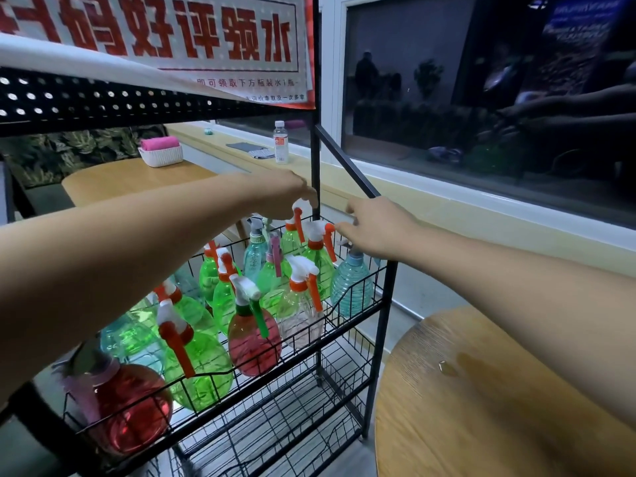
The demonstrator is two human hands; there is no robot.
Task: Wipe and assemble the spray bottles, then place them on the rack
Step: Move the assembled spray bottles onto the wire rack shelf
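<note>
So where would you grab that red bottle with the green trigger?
I'd say by the neck just under the white spray head, coming straight down from above. The red bottle stands roughly upright in the wire basket with other bottles crowding its round body, while its head sticks up free.

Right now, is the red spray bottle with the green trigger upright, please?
Upright: the red plastic spray bottle stands base-down in the black wire basket.

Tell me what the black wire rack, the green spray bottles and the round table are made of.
Black wire rack: painted metal, probably; thin rigid grid, matte. Green spray bottles: translucent glossy plastic; light shines through. Round table: wood or wood-look laminate; visible grain.
</note>
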